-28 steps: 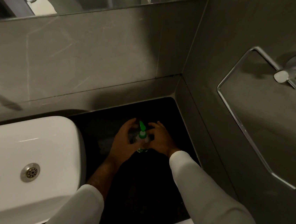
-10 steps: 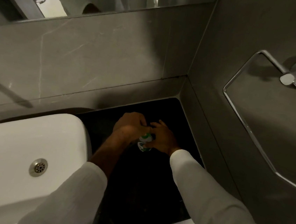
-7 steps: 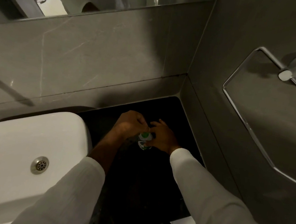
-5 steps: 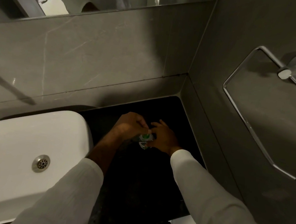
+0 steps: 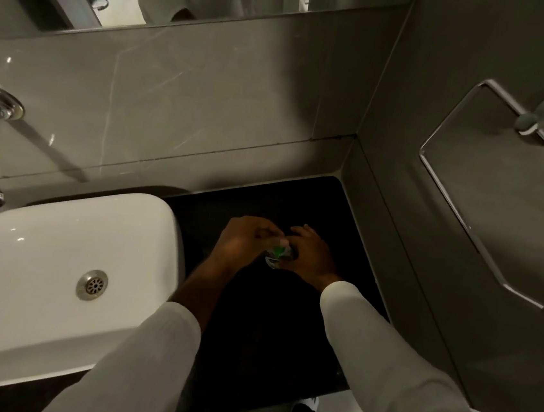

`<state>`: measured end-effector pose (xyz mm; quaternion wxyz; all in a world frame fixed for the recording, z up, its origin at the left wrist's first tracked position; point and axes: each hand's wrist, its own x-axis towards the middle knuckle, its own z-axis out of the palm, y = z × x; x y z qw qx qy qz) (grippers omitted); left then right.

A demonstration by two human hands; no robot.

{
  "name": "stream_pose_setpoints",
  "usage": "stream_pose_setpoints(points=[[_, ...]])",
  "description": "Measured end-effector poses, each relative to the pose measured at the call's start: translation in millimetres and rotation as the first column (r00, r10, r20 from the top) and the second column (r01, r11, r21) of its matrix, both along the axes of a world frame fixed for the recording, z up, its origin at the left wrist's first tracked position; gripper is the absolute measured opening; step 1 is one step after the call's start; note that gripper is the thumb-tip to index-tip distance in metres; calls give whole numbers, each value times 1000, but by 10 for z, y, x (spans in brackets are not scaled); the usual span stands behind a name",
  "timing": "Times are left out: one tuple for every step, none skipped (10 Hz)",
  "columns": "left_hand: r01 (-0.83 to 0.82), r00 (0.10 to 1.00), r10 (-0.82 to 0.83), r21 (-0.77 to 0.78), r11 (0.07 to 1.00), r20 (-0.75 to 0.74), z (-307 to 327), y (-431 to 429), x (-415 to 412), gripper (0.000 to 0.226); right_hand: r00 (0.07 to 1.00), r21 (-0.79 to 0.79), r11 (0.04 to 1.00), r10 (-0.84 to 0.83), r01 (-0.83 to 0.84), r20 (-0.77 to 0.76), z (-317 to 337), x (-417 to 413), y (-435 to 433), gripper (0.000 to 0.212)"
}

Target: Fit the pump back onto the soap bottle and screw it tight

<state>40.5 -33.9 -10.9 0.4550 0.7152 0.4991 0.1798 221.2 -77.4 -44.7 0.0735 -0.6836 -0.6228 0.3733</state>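
I had both hands on the bottle [image 5: 273, 262], which stood on the dark surface [image 5: 266, 339] right of the basin [image 5: 58, 250], near the far corner. My left hand [image 5: 243, 243] was closed over the green pump [image 5: 279, 250] from above; my right hand [image 5: 309, 253] was wrapped round the bottle's right side. The hands hid most of the bottle.

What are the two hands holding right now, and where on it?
The soap bottle: the left hand closes over the green pump on top, and the right hand grips the body below it.
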Motion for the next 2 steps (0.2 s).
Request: stream_pose_setpoints(points=[[-104,995,103,98,990,16,147,-22,-178,16,997,-64,997,38,-34,62,270,58,-58,120],[-38,985,66,175,984,-160,254,-16,-330,43,1000,45,999,3,-4,24,463,143,-100,125]])
